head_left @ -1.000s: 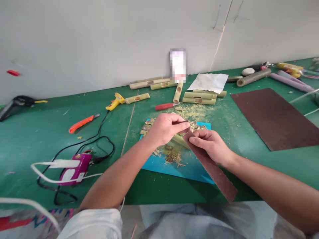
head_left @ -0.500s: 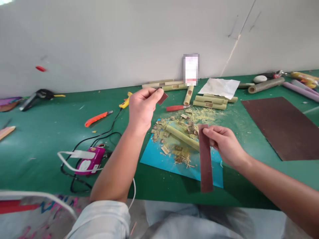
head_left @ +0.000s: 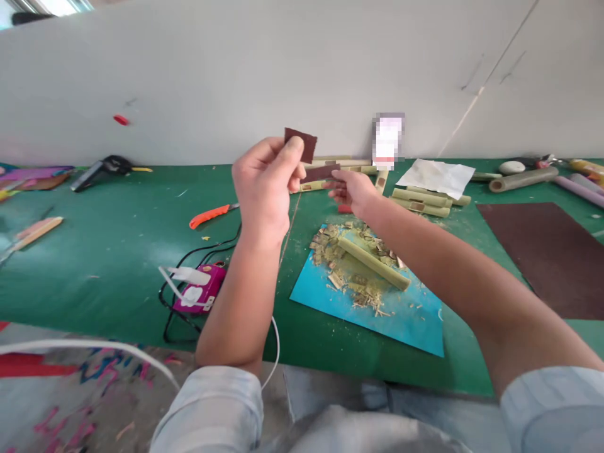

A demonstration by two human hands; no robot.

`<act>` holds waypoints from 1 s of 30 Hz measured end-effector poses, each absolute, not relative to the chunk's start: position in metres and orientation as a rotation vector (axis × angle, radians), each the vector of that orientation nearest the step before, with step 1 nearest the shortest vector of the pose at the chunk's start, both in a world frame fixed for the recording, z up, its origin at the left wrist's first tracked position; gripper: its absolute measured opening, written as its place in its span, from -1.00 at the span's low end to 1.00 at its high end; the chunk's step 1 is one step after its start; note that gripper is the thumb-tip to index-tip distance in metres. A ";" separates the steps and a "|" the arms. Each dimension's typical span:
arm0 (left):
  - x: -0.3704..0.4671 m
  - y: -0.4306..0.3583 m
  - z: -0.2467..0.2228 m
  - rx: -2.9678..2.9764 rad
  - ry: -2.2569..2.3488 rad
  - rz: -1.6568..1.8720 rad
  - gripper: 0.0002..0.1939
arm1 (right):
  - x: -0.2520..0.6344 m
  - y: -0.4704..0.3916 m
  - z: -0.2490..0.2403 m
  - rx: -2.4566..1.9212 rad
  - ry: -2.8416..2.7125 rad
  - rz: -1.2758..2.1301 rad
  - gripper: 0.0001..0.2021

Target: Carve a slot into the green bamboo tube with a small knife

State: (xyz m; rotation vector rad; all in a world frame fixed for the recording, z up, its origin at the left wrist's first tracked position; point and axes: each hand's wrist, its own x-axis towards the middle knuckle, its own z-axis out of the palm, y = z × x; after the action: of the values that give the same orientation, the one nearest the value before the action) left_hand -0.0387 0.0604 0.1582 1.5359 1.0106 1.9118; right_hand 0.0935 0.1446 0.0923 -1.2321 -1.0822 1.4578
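My left hand [head_left: 267,182] is raised above the back of the table, with a small dark brown piece [head_left: 302,145] pinched between thumb and fingers. Just to its right, my right hand [head_left: 352,189] holds one end of a brown strip [head_left: 321,173]. The strip points left, its far end close to the fingers of my left hand. Below both hands, a green bamboo tube [head_left: 375,263] lies on a blue sheet [head_left: 406,327] among shavings and chips. Behind my right hand, a red tool handle [head_left: 345,208] is partly hidden.
An orange cutter [head_left: 209,217] and a purple power socket [head_left: 201,289] with cables lie to the left. Cut bamboo tubes [head_left: 421,207] and white paper [head_left: 436,177] are at the back right, near a large brown sheet [head_left: 547,251]. A blurred phone [head_left: 388,141] leans on the wall.
My right hand has moved up and left with the strip, which hung down before and now lies nearly level beside my left hand. The small piece is raised and more visible. The view has shifted left.
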 end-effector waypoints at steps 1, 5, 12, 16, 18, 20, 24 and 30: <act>-0.037 0.060 0.157 1.559 1.034 1.896 -0.68 | 0.089 0.147 0.088 -1.260 -1.123 1.461 -0.90; -0.031 0.065 0.148 1.678 1.101 1.815 -0.68 | 0.107 0.125 0.073 -1.294 -1.318 1.353 -0.85; -0.013 0.075 0.096 1.792 1.257 1.362 -0.70 | 0.202 0.039 0.057 -1.432 -1.705 0.902 -0.70; -0.016 0.062 0.062 1.625 1.301 1.123 -0.84 | 0.230 0.000 0.039 -1.430 -2.099 0.462 -0.72; -0.023 0.054 0.049 1.615 1.344 1.072 -0.86 | 0.233 -0.012 0.030 -1.377 -2.254 0.228 -0.71; -0.029 0.047 0.039 1.735 1.432 1.054 -0.87 | 0.233 -0.019 0.025 -1.360 -2.353 0.107 -0.68; -0.034 0.040 0.022 2.075 1.521 1.086 -0.86 | 0.235 -0.023 0.020 -1.392 -2.418 0.020 -0.68; -0.030 0.038 0.010 2.251 1.347 1.050 -0.83 | 0.238 -0.027 0.017 -1.370 -2.449 0.016 -0.69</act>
State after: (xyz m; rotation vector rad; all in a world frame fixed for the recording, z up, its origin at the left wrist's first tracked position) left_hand -0.0301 0.0384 0.0096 2.2505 1.3468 1.0497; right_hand 0.2375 -0.0267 0.0171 -1.3696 -2.4488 0.0160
